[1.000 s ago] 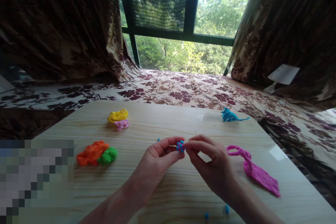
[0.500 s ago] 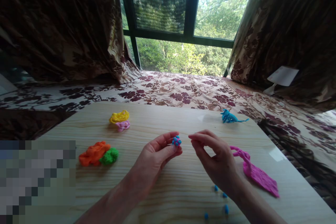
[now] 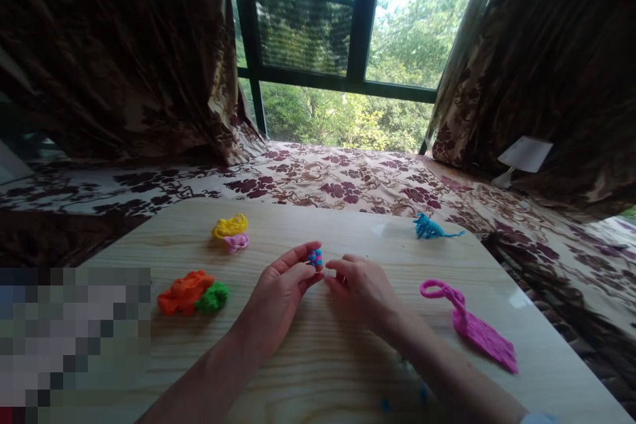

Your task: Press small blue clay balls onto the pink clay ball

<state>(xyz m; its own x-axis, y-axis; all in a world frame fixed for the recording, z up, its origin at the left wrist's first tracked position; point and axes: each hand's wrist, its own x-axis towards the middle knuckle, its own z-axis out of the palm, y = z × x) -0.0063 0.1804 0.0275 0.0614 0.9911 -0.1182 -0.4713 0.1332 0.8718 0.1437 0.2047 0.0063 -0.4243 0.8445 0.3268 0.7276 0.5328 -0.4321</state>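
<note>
My left hand (image 3: pixel 281 291) pinches a small blue and pink clay ball (image 3: pixel 315 257) between thumb and fingertips, just above the wooden table (image 3: pixel 318 344). My right hand (image 3: pixel 360 288) lies close beside it, palm down, fingers curled towards the table surface; whether they hold anything is hidden. Orange clay (image 3: pixel 183 291) and green clay (image 3: pixel 212 297) lie to the left. A yellow lump (image 3: pixel 230 226) on a pale pink lump (image 3: pixel 235 242) sits further back.
A magenta clay strip with a loop (image 3: pixel 470 324) lies at the right. A blue clay figure (image 3: pixel 430 228) stands at the far right edge. Tiny blue clay bits (image 3: pixel 386 404) lie near my right forearm. A floral cloth (image 3: pixel 348 179), curtains and a window are behind.
My hands parted after working the ball together, then both moved away from me and lower; my right hand turned palm down near the table. The view tilted slightly.
</note>
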